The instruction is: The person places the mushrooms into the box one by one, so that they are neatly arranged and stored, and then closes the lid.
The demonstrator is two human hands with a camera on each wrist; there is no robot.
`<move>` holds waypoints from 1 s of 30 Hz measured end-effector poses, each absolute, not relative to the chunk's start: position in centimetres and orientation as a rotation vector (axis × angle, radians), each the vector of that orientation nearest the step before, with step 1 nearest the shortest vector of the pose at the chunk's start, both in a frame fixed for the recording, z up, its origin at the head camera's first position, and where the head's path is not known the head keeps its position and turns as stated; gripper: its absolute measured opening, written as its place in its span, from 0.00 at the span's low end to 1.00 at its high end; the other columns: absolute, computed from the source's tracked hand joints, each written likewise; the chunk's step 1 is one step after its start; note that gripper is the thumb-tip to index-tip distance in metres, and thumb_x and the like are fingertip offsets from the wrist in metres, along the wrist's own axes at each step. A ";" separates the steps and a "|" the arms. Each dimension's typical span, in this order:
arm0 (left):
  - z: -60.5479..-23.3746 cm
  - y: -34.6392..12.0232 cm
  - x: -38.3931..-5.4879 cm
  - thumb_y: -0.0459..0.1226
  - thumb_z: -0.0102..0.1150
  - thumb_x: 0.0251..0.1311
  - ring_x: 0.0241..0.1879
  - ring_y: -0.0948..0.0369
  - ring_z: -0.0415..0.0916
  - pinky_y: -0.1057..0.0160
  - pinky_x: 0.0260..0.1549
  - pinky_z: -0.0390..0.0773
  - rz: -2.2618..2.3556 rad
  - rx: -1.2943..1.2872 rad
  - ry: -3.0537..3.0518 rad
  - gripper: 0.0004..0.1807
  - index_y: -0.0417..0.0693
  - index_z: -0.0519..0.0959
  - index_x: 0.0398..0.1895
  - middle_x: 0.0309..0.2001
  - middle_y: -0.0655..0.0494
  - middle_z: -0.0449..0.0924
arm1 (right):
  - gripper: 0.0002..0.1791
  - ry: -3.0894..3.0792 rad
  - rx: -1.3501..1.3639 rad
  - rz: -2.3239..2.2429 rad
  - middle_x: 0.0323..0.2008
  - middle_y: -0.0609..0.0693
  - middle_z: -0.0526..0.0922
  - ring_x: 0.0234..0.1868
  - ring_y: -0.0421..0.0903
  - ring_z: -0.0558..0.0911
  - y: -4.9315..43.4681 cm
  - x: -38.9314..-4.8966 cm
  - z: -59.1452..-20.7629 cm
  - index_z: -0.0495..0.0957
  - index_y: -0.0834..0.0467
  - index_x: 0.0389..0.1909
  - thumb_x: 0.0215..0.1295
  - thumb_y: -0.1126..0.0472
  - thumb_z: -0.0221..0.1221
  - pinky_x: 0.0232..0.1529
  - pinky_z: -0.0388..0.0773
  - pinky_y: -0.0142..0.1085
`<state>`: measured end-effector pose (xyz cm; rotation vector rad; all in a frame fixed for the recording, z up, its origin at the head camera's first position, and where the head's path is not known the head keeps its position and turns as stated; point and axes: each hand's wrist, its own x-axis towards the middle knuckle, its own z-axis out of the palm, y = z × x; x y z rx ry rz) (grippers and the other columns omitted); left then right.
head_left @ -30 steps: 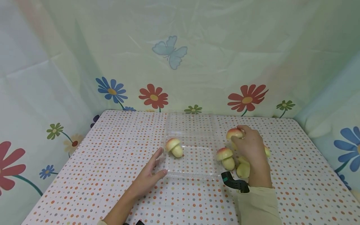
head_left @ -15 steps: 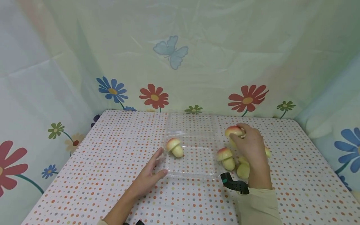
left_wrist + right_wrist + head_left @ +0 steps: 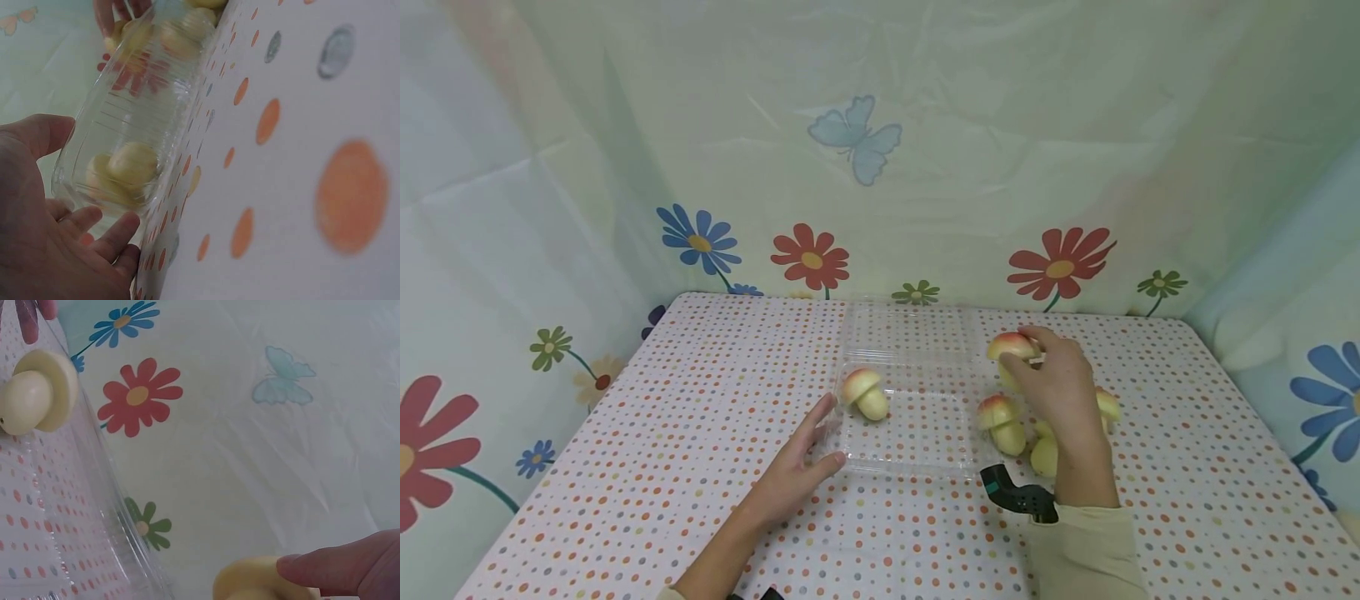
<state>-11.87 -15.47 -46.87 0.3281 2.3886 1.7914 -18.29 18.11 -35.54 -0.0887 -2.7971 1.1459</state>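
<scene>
My right hand pinches a toy mushroom by its red-and-yellow cap, just right of a clear plastic clamshell box. In the right wrist view the thumb lies on the pale cap of the held mushroom. My left hand rests at the box's left end, thumb toward the front corner and fingers along the side. The left wrist view shows its thumb at the rim and the other fingers loosely bent below. One mushroom lies inside the box at the left.
Beside the box, on the right, lie a mushroom, another pale yellow one and one partly behind the right hand. The box lid lies folded back. A dotted cloth covers the table; printed curtains surround it.
My right hand has lifted the held mushroom slightly and brought it left toward the box. The left hand and the mushroom inside the box have stayed in place.
</scene>
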 end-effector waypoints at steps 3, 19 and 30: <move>-46.9 -15.4 -11.9 0.37 0.59 0.73 0.81 0.41 0.50 0.29 0.75 0.48 1.794 0.330 2.385 0.46 0.57 0.44 0.86 0.85 0.55 0.44 | 0.33 -2.801 -0.072 1.148 0.66 0.74 0.67 0.57 0.67 0.80 17.7 -18.2 -35.5 0.66 0.65 0.75 0.74 0.55 0.59 0.46 0.81 0.52; -46.9 -15.5 -11.9 0.38 0.59 0.73 0.81 0.41 0.50 0.29 0.75 0.48 1.792 0.334 2.381 0.46 0.57 0.44 0.86 0.85 0.55 0.44 | 0.32 -2.812 0.019 1.140 0.60 0.71 0.71 0.53 0.64 0.80 16.0 -17.9 -34.9 0.68 0.63 0.74 0.73 0.55 0.59 0.49 0.78 0.54; -46.7 -15.4 -11.8 0.37 0.58 0.73 0.81 0.40 0.49 0.30 0.76 0.47 1.785 0.317 2.391 0.46 0.57 0.44 0.86 0.85 0.55 0.44 | 0.32 -2.823 0.089 1.137 0.60 0.71 0.71 0.53 0.64 0.81 14.7 -17.9 -34.9 0.67 0.63 0.74 0.74 0.55 0.60 0.44 0.82 0.50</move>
